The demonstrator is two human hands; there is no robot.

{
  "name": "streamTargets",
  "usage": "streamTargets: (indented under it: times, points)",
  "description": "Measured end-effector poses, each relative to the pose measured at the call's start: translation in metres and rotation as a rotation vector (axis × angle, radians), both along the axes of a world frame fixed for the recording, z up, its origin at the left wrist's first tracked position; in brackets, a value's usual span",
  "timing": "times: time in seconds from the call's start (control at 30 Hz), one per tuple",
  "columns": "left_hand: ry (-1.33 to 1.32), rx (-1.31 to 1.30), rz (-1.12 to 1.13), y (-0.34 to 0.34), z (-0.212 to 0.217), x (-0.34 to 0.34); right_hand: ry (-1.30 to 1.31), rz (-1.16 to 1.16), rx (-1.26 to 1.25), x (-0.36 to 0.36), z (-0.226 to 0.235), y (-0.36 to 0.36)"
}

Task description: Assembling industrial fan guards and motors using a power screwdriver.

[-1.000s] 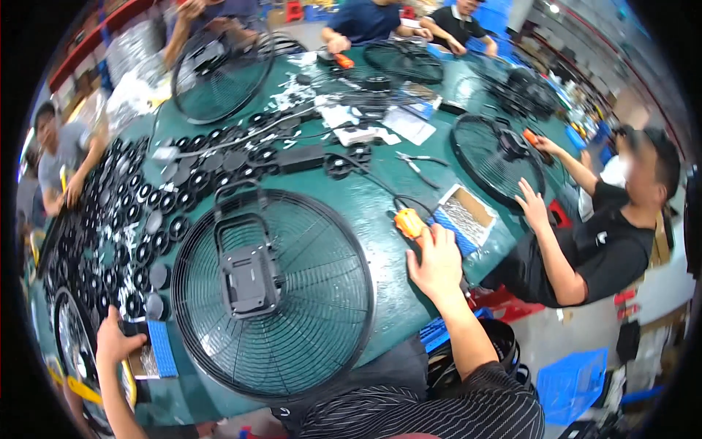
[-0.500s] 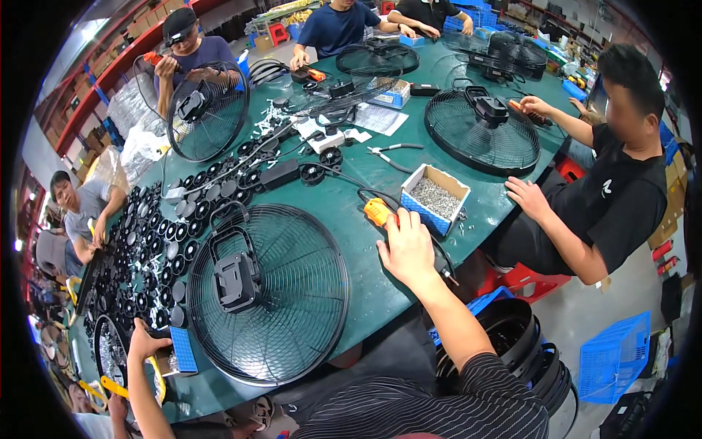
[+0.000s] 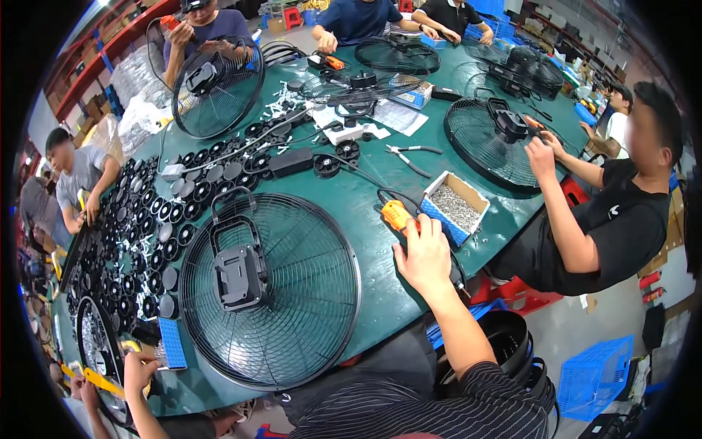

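One hand matters here — my right hand (image 3: 423, 252), fingers curled around the rear of the orange electric screwdriver (image 3: 397, 215) lying on the green tabletop (image 3: 351, 192), its long axis running up-left from my knuckles.

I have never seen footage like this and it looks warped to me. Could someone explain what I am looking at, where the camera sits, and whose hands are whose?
The camera is worn on a person's head and looks down; its fisheye lens bends straight edges. That person's right hand rests on an orange power screwdriver lying on the green table. The left hand is at the table's near-left edge by a small blue box. Between them lies a round black fan grille. A cardboard box of screws sits beyond. Other workers sit around the table.
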State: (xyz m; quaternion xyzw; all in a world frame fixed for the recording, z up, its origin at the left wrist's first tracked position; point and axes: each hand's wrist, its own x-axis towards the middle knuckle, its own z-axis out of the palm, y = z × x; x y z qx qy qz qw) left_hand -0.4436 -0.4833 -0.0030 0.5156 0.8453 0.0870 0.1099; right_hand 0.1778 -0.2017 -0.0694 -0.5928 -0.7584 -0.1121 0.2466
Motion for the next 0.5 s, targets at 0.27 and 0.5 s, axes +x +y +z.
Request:
streamTargets:
  times: [0.27,0.5]
  points:
    - [0.011,-0.177,0.126,0.023,-0.019,-0.013,0.022,-0.053,-0.105,0.008,0.002,0.01]
    - [0.125,-0.15,0.142,0.021,-0.017,0.002,0.022,-0.111,-0.236,0.008,0.004,0.016]
